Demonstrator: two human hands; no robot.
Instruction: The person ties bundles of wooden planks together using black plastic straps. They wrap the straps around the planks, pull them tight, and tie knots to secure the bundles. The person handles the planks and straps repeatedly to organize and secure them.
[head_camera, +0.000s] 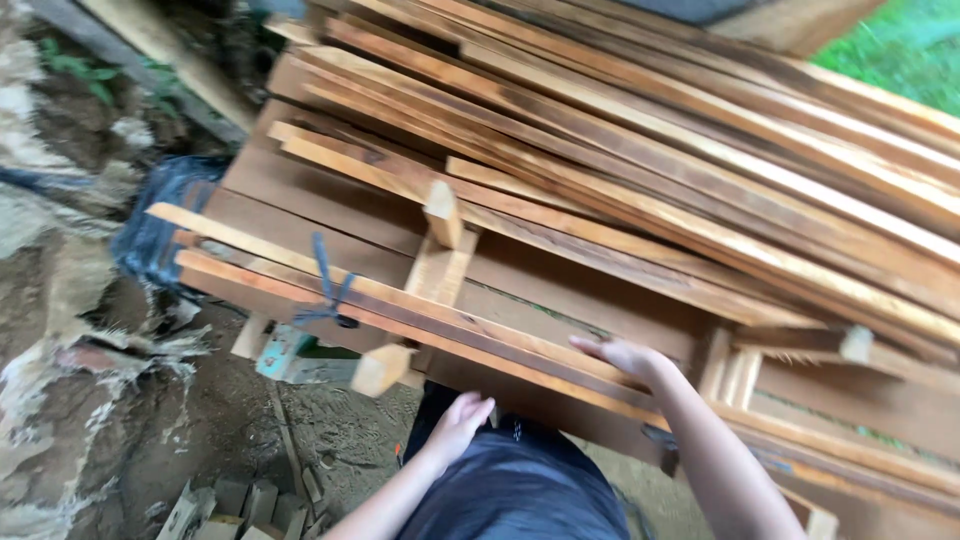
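Note:
A big stack of long, thin wooden boards (640, 170) fills the upper right, running diagonally. The nearest boards (330, 290) lie at the front edge, a dark cord (328, 290) tied around them. My right hand (625, 357) rests flat on the top face of the front boards, fingers spread. My left hand (460, 418) reaches up under that front edge, fingers curled against the underside; whether it grips is unclear. A short wooden cross piece (430, 270) lies across the stack.
Dirt ground (150, 420) with debris lies to the left. A dark blue tarp or bag (165, 215) sits beside the stack. Small wood offcuts (240, 505) lie at the bottom. Grass (900, 45) shows at the top right.

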